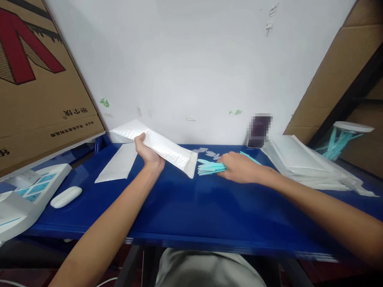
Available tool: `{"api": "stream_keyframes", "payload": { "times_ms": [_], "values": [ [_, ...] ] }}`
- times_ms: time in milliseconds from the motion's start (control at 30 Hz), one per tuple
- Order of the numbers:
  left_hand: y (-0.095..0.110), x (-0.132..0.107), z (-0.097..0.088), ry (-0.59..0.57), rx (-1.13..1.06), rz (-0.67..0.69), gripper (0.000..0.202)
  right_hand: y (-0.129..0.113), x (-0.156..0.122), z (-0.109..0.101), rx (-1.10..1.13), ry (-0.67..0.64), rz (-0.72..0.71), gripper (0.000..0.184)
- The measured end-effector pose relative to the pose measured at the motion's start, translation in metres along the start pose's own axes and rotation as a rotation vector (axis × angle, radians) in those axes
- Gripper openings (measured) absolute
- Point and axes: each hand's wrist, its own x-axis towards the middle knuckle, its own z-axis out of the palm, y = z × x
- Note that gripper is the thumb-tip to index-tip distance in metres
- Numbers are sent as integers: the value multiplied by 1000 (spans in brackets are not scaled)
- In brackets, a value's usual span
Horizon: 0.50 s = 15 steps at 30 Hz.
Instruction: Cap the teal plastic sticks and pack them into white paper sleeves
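Note:
My left hand [149, 154] is closed round a white bubble mailer [167, 149], holding it above the blue table [185, 211] with its open end toward the right. My right hand [237, 166] is closed on a bundle of thin teal sticks [209, 167], whose tips point at the mailer's mouth, a small gap apart. Several small clear caps [208, 152] lie on the table just behind the sticks.
A flat white mailer [118, 163] lies at the left, a stack of mailers [302, 159] at the right. A white mouse [66, 197] and a white device [26, 191] sit far left. Cardboard boxes [38, 79] flank the wall; a phone [259, 131] leans there. A tub of teal sticks [341, 141] stands right.

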Motion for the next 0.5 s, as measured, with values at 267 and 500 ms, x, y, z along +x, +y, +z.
{"api": "stream_keyframes", "payload": {
  "times_ms": [267,500],
  "values": [
    [-3,-24,4,146,-9,-138,25,-3,10,5,-62,36,-59,18],
    [5,-76,8,122,-11,-45,14,-11,27,-48,-207,173,-110,11]
  ]
}}
